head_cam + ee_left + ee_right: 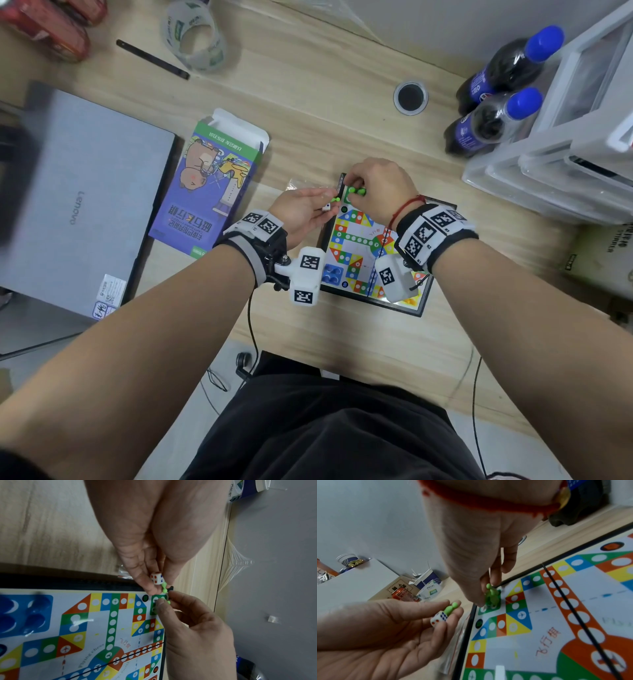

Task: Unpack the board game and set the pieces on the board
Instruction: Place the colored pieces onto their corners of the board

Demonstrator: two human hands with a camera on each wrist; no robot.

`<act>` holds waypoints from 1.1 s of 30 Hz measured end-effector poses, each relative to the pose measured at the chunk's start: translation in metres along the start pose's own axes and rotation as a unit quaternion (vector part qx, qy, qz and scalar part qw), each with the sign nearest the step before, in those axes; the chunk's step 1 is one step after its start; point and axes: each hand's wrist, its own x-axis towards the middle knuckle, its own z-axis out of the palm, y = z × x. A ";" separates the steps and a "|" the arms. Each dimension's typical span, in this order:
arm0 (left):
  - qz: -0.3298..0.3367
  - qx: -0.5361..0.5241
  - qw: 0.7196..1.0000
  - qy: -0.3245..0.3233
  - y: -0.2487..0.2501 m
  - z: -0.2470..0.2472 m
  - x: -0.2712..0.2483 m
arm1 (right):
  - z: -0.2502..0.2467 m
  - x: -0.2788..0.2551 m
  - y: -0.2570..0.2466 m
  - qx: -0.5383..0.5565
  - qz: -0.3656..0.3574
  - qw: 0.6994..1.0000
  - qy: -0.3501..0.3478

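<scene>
While the flying chess board (356, 240) lies flat on the wooden desk (308, 102), both hands work at its green corner square (489, 607). Palm up, with its fingers nearly straight and relaxed, the left hand (301, 212) carries a white die (438, 619) and one green pawn (451, 608) lying on its fingertips, just beside the board's edge. Curled over the same corner, the right hand (380, 188) pinches a green pawn (491, 595) between thumb and fingers, the piece standing on the green square; in the head view more green shows under those fingers, but how many pawns sit there cannot be told. Blue pawns (331, 274) fill the blue corner nearest the person.

Left of the board lies the game's purple and green carton (212, 185), flat on the desk with its end flap open; what is inside is hidden. A small clear plastic bag (298, 185) lies crumpled between carton and board, under the left hand, and its contents cannot be made out. Further left sits a closed grey Lenovo laptop (85, 212). Beyond the carton stands a roll of clear tape (195, 37). On the right are two dark soda bottles with blue caps (496, 102) beside stacked clear plastic drawers (565, 154).
</scene>
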 end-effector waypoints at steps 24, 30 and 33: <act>0.037 0.074 0.997 0.012 -0.007 0.006 0.002 | -0.008 -0.013 -0.003 -0.052 -0.008 0.999 -0.013; 0.033 0.086 0.996 -0.009 -0.007 0.005 0.001 | 0.002 -0.014 -0.007 -0.110 0.006 0.994 -0.021; 0.024 0.095 0.995 -0.030 -0.007 0.005 0.000 | 0.003 -0.013 -0.006 -0.102 0.009 0.995 -0.016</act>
